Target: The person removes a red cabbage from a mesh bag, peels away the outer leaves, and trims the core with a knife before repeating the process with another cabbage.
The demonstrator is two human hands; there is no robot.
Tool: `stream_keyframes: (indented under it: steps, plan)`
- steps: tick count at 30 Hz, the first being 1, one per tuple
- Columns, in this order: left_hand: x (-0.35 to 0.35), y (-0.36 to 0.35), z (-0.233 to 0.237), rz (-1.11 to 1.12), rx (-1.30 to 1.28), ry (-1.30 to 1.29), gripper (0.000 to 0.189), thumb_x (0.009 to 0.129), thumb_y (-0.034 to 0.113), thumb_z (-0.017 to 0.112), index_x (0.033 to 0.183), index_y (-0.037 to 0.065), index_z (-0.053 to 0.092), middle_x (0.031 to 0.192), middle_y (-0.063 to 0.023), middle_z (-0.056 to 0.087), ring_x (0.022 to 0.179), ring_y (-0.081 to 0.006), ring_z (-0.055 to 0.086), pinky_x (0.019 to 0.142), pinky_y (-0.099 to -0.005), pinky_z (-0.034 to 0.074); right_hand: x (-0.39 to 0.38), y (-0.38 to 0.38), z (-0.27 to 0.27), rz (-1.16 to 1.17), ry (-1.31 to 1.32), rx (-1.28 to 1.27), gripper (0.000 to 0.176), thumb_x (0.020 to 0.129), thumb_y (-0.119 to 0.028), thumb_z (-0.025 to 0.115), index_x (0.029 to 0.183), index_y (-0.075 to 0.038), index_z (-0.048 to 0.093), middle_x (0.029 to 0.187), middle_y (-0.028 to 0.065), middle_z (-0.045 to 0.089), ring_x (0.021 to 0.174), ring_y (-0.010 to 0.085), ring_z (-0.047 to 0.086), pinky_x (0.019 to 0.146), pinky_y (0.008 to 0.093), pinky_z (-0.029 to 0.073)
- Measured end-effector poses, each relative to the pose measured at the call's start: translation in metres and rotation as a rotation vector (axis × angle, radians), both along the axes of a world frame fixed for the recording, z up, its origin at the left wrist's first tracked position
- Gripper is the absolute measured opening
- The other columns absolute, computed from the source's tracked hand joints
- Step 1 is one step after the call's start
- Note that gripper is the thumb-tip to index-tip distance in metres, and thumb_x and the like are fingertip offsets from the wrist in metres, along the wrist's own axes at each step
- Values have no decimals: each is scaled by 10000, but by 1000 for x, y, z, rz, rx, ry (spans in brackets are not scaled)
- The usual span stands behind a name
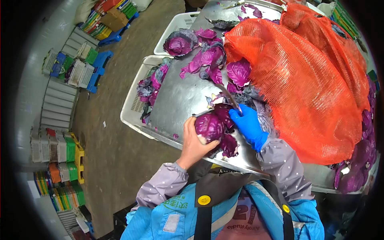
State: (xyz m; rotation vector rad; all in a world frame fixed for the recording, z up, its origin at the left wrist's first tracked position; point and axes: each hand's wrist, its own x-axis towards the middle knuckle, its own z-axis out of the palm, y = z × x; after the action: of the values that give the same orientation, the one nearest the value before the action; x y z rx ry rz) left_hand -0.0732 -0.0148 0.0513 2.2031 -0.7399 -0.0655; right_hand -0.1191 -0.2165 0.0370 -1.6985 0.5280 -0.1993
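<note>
Both hands angled inward, your left hand (pixel 193 141) curled around a purple cabbage (pixel 210 127) by the near edge of the metal table (pixel 176 100), your gloved right hand (pixel 251 127) clamped on a knife (pixel 229 96) whose long axis slanted forward-left.

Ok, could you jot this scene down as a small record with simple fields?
Left grip: bare hand, around a purple cabbage
Right grip: blue-gloved hand, holding a knife
Surface: metal table
Loose on it: purple leaves
Right side: red mesh sack
Left edge: white crate, leaves inside
</note>
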Motion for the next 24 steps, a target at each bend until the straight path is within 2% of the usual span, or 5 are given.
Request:
stream_keyframes:
  steps: [7, 10, 14, 17, 24]
  plan:
    - [7, -17, 4, -81, 147, 0, 963, 545, 306, 839, 1311, -3, 343, 1246, -204, 371, 1172, -365, 385, 993, -431, 350, 5, -36, 5, -212, 52, 60, 182, 851, -172, 605, 782, -5, 580, 684, -24, 525, 626, 75, 433, 553, 269, 384]
    - [10, -12, -4, -46, 95, 10, 1001, 545, 329, 839, 1332, -1, 316, 1255, -206, 375, 1180, -366, 380, 996, -433, 342, 9, -61, -13, -174, 215, -73, 184, 848, -169, 620, 896, 7, 595, 714, -18, 540, 644, 80, 465, 576, 277, 412]
    - [10, -21, 2, -48, 175, 7, 1030, 544, 322, 847, 1350, 4, 292, 1274, -214, 368, 1179, -372, 388, 996, -422, 342, 6, -19, 59, 89, 97, -10, 710, 793, -309, 694, 1360, -54, 355, 1078, 161, 623, 970, 232, 609, 830, 346, 476]
    - [17, -20, -3, -72, 146, -4, 1021, 545, 295, 853, 1346, -1, 295, 1276, -215, 366, 1176, -372, 394, 992, -422, 349, 9, 7, 36, 457, -338, -482, 655, 765, -326, 703, 1320, -119, 423, 1169, 128, 564, 987, 301, 608, 814, 369, 486]
    - [22, -17, 3, -98, 157, 87, 987, 543, 280, 860, 1326, 5, 326, 1291, -207, 357, 1192, -363, 397, 990, -408, 369, 13, -5, 24, 637, -73, -471, 474, 751, -286, 722, 1116, -53, 530, 1004, 133, 526, 889, 273, 584, 766, 352, 487]
